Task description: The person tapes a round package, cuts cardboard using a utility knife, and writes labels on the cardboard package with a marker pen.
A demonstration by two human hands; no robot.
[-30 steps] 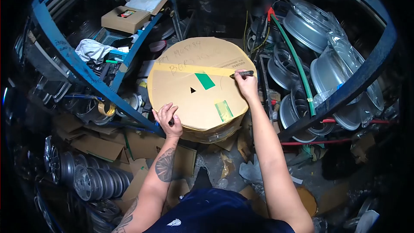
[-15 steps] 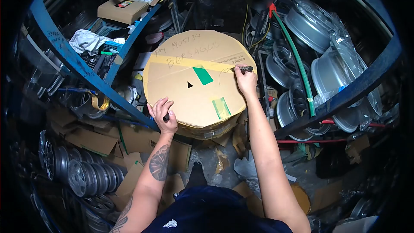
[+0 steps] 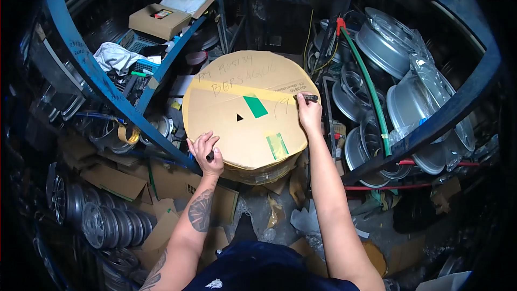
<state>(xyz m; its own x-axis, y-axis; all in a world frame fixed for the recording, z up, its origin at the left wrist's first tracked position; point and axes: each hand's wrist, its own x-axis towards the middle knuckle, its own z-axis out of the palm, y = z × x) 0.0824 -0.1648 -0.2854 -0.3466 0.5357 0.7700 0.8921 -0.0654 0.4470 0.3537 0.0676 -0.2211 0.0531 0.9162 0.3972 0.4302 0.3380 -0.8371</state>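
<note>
My right hand grips a black marker, its tip at the right part of a round cardboard lid. A thin curved stroke and a figure like a 9 show left of the tip. The lid bears other handwriting, yellow tape, two green tape pieces and a small black triangle. At the lid's near left edge, my left hand rests with fingers curled around a small black marker cap. Under the lid, the wrapped side of the round package partly shows.
Blue shelf frames stand on both sides. Silver wheel rims fill the right rack, and more rims lie at lower left. An open cardboard box sits on the left shelf. A green hose hangs at right. Cardboard scraps cover the floor.
The written figure has grown from a faint curve to a curve with a 9-like mark. My right hand still holds the marker at the lid. The whole view has shifted slightly downward.
</note>
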